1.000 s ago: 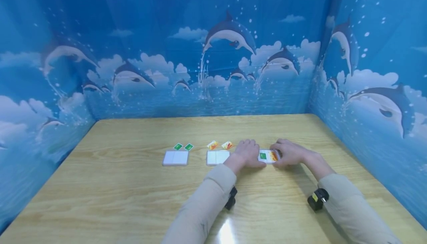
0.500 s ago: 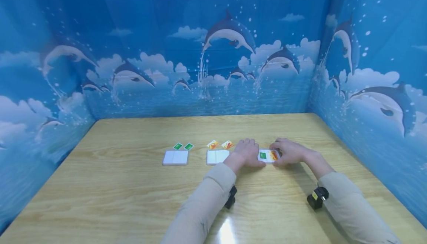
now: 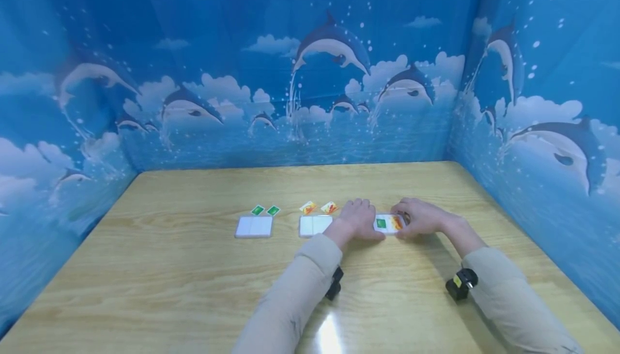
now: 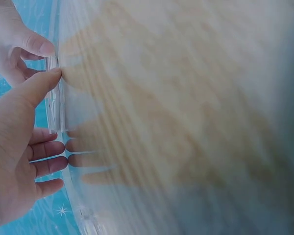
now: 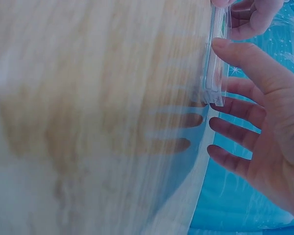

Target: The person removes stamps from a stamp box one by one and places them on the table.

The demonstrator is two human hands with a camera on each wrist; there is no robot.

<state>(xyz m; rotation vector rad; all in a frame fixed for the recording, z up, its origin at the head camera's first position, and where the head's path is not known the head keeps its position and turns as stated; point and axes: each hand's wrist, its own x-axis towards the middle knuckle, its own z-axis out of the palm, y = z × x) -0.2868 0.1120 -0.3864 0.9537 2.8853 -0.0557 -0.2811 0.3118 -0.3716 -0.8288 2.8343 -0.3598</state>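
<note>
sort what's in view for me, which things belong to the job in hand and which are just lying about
Apparently the job in hand:
left hand
right hand
right case, held by both
its green card and orange card

Lying about, held by neither hand:
left case
middle case
two loose green cards
two loose orange cards
(possibly the same set)

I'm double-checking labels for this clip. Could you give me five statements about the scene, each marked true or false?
1. The left hand and the right hand both touch the rightmost case. True.
2. The rightmost case shows two green pictures. False: it shows one green picture and one orange picture.
3. Two green cards lie beyond the leftmost case. True.
4. Sailing boats decorate the wall. False: the blue backdrop shows dolphins.
5. Two orange cards lie beyond the middle case. True.
</note>
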